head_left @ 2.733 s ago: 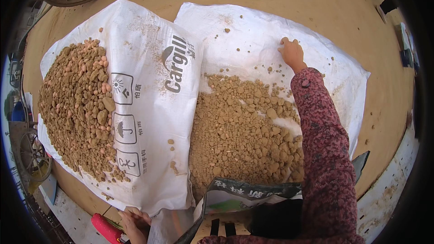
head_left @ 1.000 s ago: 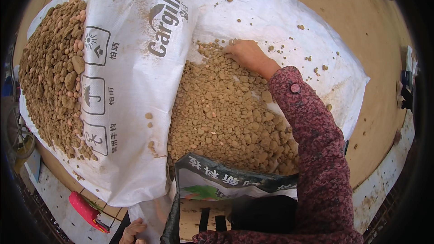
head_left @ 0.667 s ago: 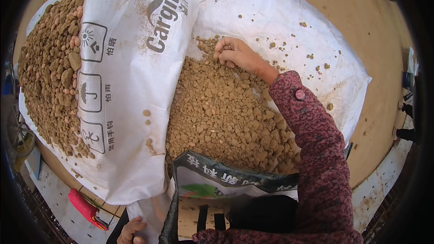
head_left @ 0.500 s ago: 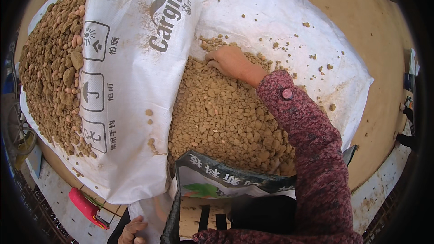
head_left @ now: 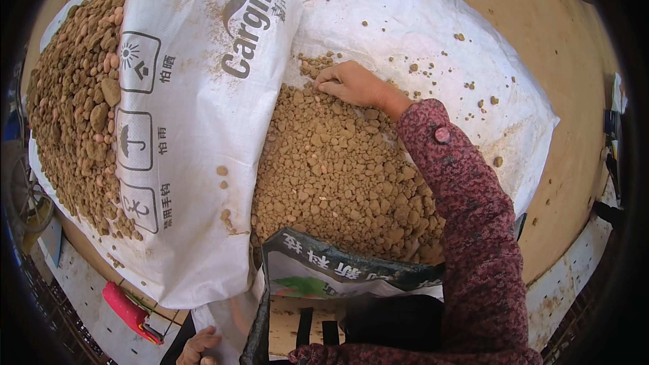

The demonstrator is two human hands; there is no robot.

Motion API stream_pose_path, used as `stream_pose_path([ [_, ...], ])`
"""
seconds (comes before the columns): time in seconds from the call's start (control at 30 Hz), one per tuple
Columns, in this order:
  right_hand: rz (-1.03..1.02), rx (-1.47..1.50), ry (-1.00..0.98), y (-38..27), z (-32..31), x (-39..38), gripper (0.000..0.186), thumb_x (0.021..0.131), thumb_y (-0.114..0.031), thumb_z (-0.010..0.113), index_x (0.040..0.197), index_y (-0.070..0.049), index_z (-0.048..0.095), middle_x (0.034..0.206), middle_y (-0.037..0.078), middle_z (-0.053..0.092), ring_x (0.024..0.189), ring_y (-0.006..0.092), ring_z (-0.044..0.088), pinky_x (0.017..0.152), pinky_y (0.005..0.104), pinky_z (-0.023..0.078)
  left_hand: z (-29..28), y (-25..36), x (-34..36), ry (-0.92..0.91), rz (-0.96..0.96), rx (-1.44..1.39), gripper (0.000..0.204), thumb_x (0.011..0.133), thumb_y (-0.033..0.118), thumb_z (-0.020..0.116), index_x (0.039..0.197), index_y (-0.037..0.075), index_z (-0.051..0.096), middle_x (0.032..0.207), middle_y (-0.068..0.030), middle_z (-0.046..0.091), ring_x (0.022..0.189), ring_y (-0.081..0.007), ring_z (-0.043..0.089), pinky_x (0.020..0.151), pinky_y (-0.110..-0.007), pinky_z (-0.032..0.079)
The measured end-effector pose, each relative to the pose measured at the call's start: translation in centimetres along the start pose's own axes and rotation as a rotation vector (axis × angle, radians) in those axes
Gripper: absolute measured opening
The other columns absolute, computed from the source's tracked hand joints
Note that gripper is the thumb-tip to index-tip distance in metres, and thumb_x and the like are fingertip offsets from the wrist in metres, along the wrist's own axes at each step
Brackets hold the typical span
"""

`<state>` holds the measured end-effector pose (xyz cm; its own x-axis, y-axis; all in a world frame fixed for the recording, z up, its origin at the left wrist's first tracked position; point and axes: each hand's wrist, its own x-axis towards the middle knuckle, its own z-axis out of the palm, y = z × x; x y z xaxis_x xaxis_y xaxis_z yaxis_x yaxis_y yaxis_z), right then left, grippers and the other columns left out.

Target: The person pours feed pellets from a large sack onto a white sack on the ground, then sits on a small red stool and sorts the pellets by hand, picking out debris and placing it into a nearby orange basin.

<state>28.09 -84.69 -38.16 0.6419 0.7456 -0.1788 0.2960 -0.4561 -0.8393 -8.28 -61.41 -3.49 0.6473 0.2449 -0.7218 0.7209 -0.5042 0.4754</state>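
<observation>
The right hand (head_left: pixel 351 85) was at the far edge of the brown clods (head_left: pixel 324 172), its fingers bunched together; whether they pinched a piece could not be told. The clods lay on the white sheet (head_left: pixel 405 30), right of the printed sack (head_left: pixel 203 135). At near left was the left hand (head_left: pixel 198 347), its grip unclear. The step looked like picking through the clods; the next move seemed to call for a narrow, selective pinch.
</observation>
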Motion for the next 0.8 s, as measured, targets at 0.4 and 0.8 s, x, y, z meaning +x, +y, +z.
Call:
stream_pose_path([
  [0.4, 0.235, 0.512, -0.006, -0.4, -0.3, -0.5, 0.022, 0.092, -0.023, 0.058, 0.093, -0.003, 0.068, 0.087, 0.001, 0.067, 0.077, 0.0125, 0.059, 0.074, 0.03, 0.048, -0.1, 0.0, -0.2, -0.021, -0.008, -0.021, 0.043, 0.101, 0.031, 0.042, 0.124, -0.004, 0.054, 0.123, -0.0178, 0.058, 0.115, -0.0285, 0.053, 0.098, -0.037, 0.04],
  [0.8, 0.12, 0.016, -0.104, -0.5, -1.9, -5.7, 0.013, 0.085, -0.017, 0.064, 0.091, -0.007, 0.069, 0.078, 0.008, 0.068, 0.068, 0.0188, 0.061, 0.069, 0.0322, 0.05, 0.2, -0.3, 0.1, -0.02, 0.01, -0.006, 0.044, 0.101, 0.034, 0.043, 0.121, -0.003, 0.055, 0.12, -0.0169, 0.059, 0.11, -0.0282, 0.055, 0.095, -0.037, 0.041],
])
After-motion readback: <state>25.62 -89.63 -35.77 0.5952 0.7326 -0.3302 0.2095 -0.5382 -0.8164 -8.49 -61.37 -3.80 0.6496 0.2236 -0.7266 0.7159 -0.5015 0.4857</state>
